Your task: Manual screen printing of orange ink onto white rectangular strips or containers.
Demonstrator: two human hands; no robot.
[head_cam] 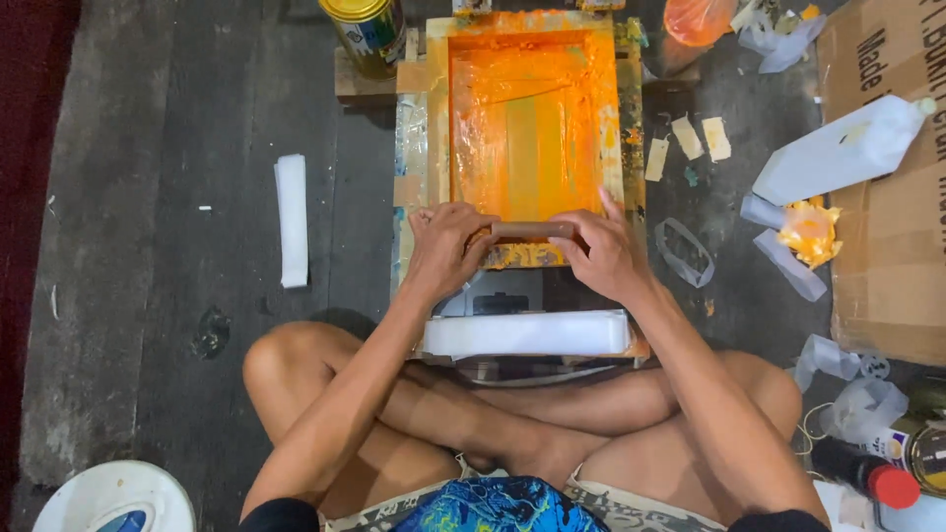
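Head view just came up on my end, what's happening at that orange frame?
A person sits cross-legged on a dark plank floor, with a printing screen frame coated in orange ink before their knees. The left hand and right hand together grip a brown squeegee handle at the frame's near edge. A white slab lies just below the hands. A gold can stands at the frame's far left corner, and a white plastic jug lies on cardboard to the right.

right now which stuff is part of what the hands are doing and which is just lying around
In use:
left hand
right hand
brown squeegee
orange-inked screen frame

Lying about:
white strip
gold tin
white jug
cardboard box
red-capped bottle
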